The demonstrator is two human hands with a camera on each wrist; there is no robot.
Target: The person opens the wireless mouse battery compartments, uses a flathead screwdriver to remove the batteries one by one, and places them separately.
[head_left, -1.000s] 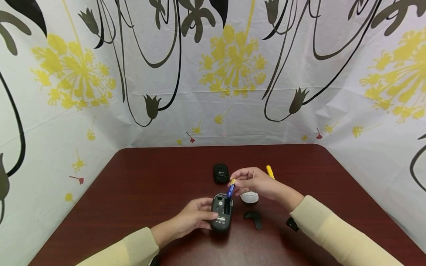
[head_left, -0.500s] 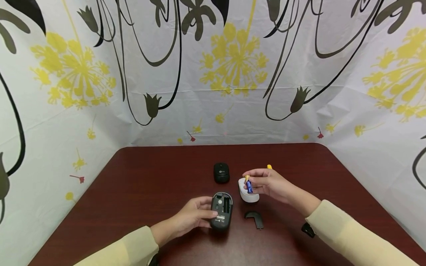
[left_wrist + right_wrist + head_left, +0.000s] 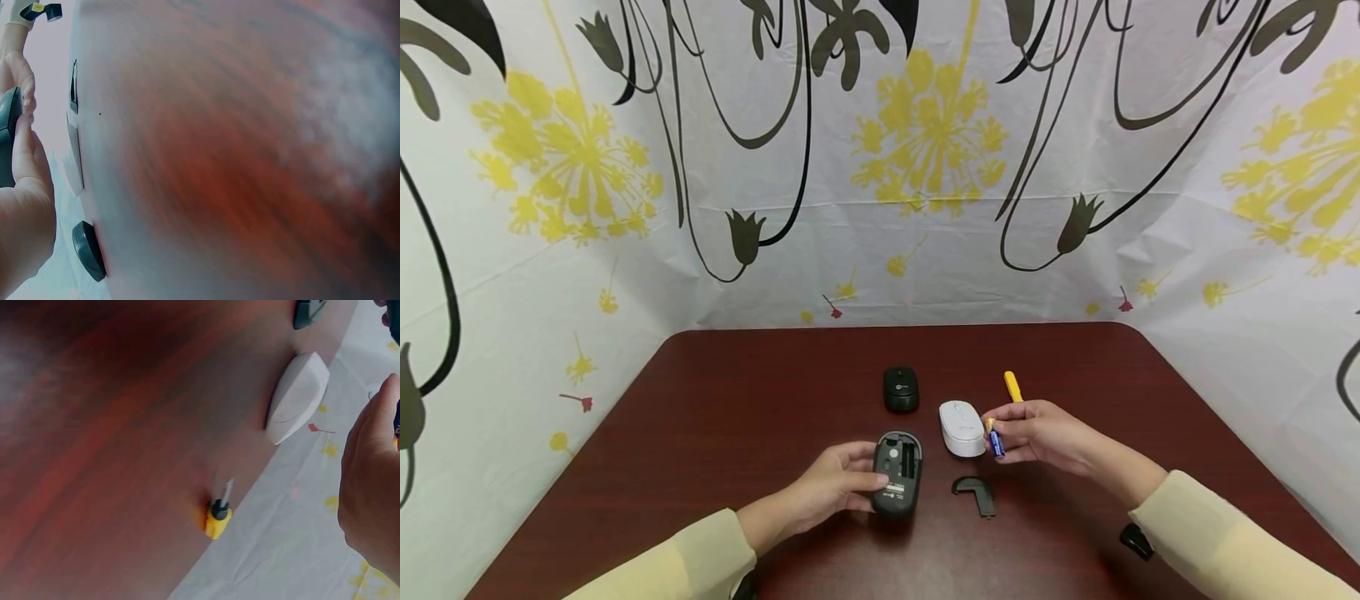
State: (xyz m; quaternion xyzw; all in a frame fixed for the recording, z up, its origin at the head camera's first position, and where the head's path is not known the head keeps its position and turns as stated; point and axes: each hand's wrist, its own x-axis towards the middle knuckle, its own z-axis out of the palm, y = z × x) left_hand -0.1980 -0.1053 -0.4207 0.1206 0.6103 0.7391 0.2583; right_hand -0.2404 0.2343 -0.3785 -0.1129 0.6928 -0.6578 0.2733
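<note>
My left hand (image 3: 841,482) grips a dark computer mouse (image 3: 898,473) by its left side, its underside turned up and its battery slot uncovered. In the left wrist view that mouse (image 3: 9,137) shows only at the left edge. Between thumb and fingers my right hand (image 3: 1037,433) pinches a blue and yellow battery (image 3: 996,439), just right of a white mouse (image 3: 961,428). A dark, hooked battery cover (image 3: 976,496) lies on the table to the right of the held mouse.
Behind the held mouse a black mouse (image 3: 900,389) sits on the brown table (image 3: 760,400). A yellow-handled screwdriver (image 3: 218,520) lies beyond my right hand. A patterned white cloth (image 3: 820,183) hangs around the table's back and sides.
My right hand has drawn the battery away from the dark mouse's slot and carried it to the right, past the white mouse. The left hand and its mouse have hardly moved.
</note>
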